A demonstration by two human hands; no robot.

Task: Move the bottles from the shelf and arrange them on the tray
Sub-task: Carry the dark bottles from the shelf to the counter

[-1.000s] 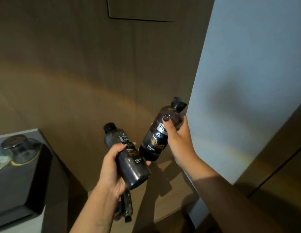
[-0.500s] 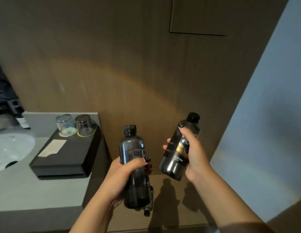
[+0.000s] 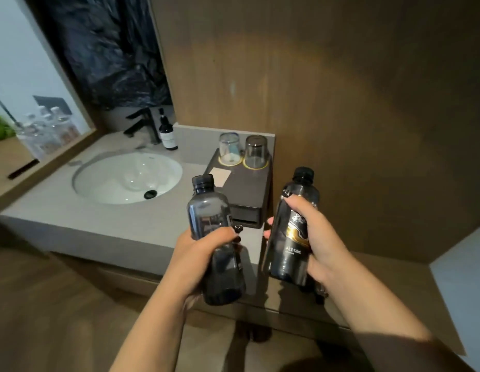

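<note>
My left hand point(image 3: 200, 257) grips a dark plastic bottle point(image 3: 210, 213) with a black cap, held upright. Another dark bottle point(image 3: 292, 237), with a gold and white label, is upright in my right hand point(image 3: 314, 237). Both bottles hang in front of the near right corner of a grey counter. Behind them lies a black tray point(image 3: 249, 189) on the counter, carrying two upturned glasses point(image 3: 229, 149) at its far end and a pale card point(image 3: 220, 175). A low wooden shelf point(image 3: 381, 277) runs below my right hand.
A white sink point(image 3: 126, 178) is sunk in the grey counter point(image 3: 112, 224) left of the tray, with a black tap point(image 3: 145, 124) and a small dark pump bottle point(image 3: 167, 131) behind it. A wooden wall stands behind the tray. A pale wall point(image 3: 461, 277) closes the right side.
The view has swung left and down, bringing the sink and whole tray into sight. Both hands with their bottles have come closer to the tray.
</note>
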